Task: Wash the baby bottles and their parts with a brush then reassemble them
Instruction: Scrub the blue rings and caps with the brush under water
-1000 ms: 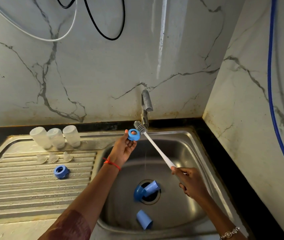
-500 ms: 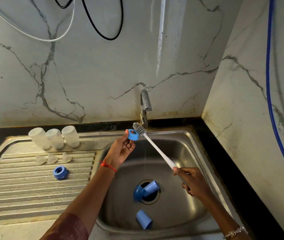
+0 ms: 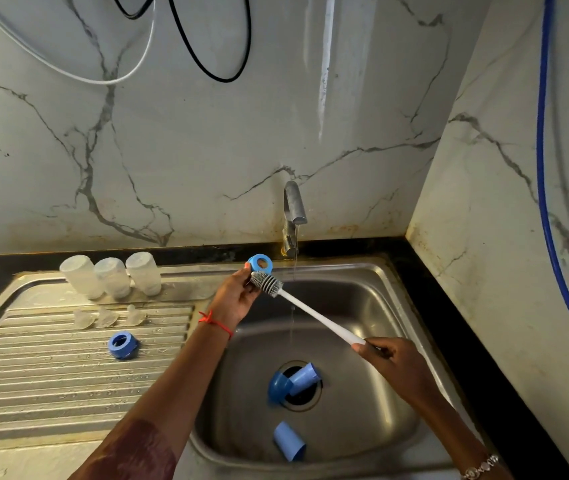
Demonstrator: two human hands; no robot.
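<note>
Over the steel sink (image 3: pixel 362 306), the left hand (image 3: pixel 234 296) pinches a blue ring (image 3: pixel 260 263), with the brush (image 3: pixel 311 315) head just beneath it — the right hand (image 3: pixel 397 362) clenches the handle's far end. Below the grips lie blue caps (image 3: pixel 288 441); off to their left, three clear bottles (image 3: pixel 110 277).

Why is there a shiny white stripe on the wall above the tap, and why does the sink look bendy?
Head view: the stripe is glare on the glossy marble wall. Head view: the wide-angle lens bends straight edges, like the sink rim near the tap.
</note>
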